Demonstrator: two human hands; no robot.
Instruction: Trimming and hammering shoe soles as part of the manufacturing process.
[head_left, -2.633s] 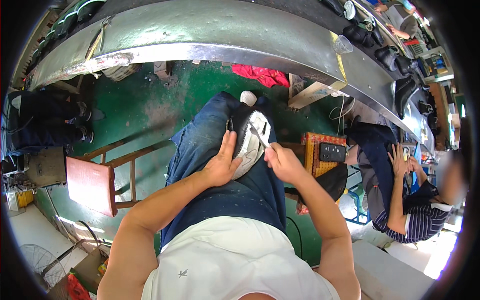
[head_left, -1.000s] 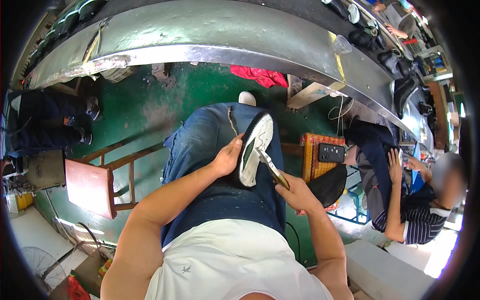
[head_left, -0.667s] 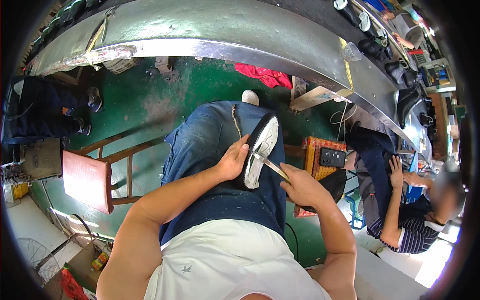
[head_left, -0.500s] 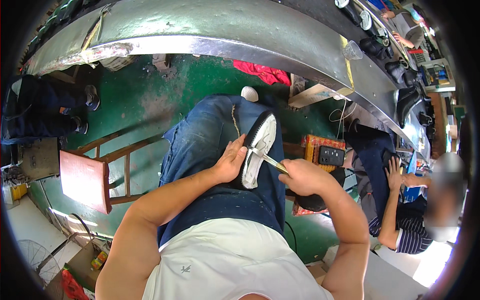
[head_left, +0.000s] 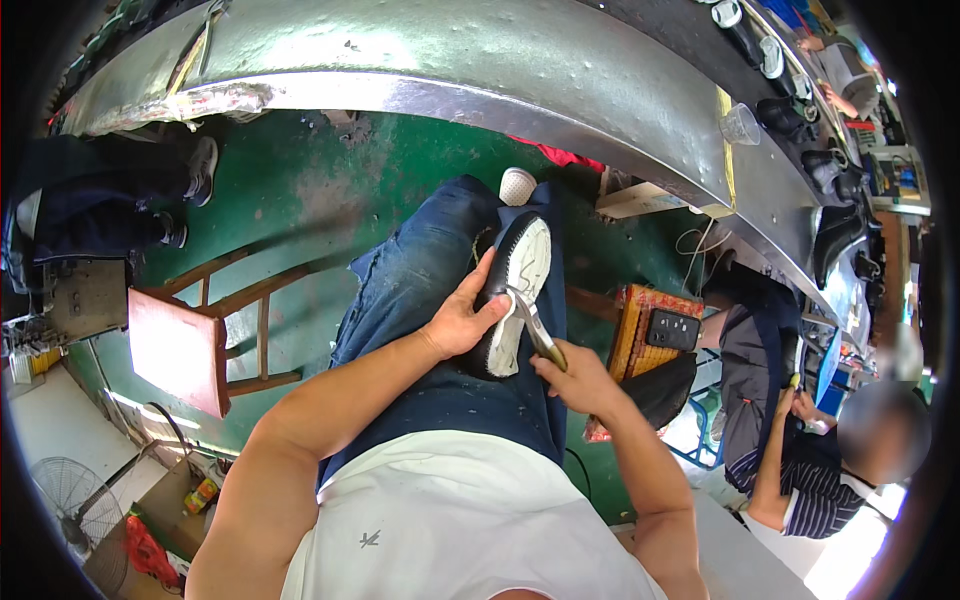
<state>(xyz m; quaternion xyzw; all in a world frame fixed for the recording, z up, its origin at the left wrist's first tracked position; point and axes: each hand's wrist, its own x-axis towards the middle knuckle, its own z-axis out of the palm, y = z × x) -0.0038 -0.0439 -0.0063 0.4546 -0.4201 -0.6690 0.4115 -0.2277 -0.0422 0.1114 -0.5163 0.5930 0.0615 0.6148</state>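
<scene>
Fingers of left hand [head_left: 462, 318] wrapped around the side of a shoe [head_left: 512, 292], thumb up along the upper, palm against it — firm grip. Right hand [head_left: 578, 378] closed in a fist round the yellowish handle of a small tool [head_left: 533, 329]; its metal tip touches the sole near the middle.

Shoe: black upper, pale sole facing up, tilted, toe pointing away from the body. It rests on the person's lap, on dark blue jeans [head_left: 420, 290], roughly over the right thigh. White shirt [head_left: 440, 520] at the bottom of view.

Just right of the knee: woven orange-patterned stool [head_left: 640, 345] with a black power strip [head_left: 673, 328] on top. Left: wooden chair [head_left: 200, 335] with reddish seat, standing on green floor [head_left: 290, 190]. A white shoe toe [head_left: 517, 185] sticks out beyond the knees.

Further out: long metal workbench [head_left: 480, 70] curving across the top, clear plastic cup [head_left: 740, 123] on its edge, dark shoes lined up along the far right end. Another person sits at right in a striped shirt [head_left: 815, 490]. Someone else's legs at far left [head_left: 120, 200]. Floor fan [head_left: 75, 500] lower left.
</scene>
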